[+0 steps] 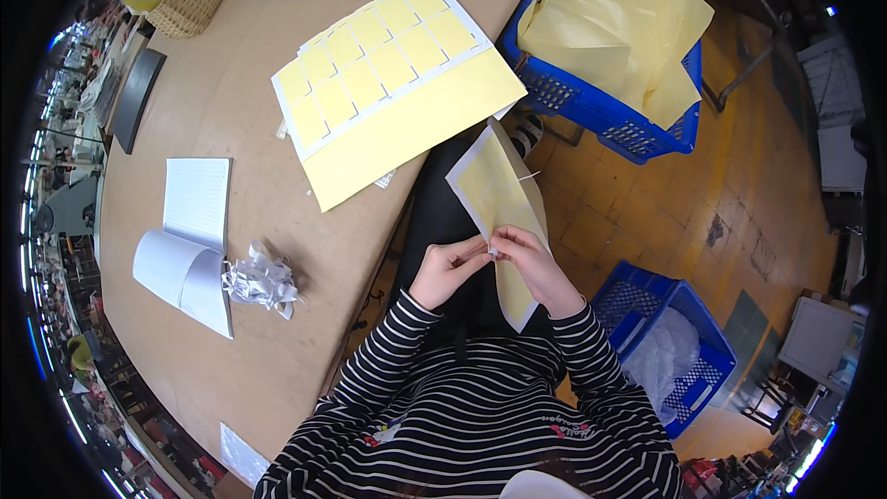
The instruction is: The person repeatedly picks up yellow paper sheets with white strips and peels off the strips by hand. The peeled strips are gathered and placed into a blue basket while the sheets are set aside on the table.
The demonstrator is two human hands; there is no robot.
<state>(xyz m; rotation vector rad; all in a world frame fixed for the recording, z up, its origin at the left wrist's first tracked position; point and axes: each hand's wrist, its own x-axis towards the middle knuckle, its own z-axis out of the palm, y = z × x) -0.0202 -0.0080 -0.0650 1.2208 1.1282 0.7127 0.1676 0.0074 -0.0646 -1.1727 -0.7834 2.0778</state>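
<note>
Both hands meet at a yellow sheet above the lap

With the hands as the clock's centre and twelve straight ahead, the left hand [448, 270] has its thumb and fingers pinched on a small pale piece [493, 251], too small to make out. The right hand [534, 268], touching it at the fingertips, is closed on the white-bordered yellow sheet [499, 189]. The sheet hangs over the lap beside the table [296, 360], its larger part toward twelve, its lower corner toward five.

At eleven, a spread of yellow sheets [397, 92] with rows of rectangles lies on the table, overhanging its edge. At four, a lower blue crate [637, 300] holds clear plastic [663, 351]. At one, a second blue crate [577, 102] bears loose yellow paper [610, 28]. At nine, a crumpled silvery-white bundle [261, 282] touches an open notebook [196, 212]. Farthest, between ten and eleven, stands a woven basket [189, 5].
</note>
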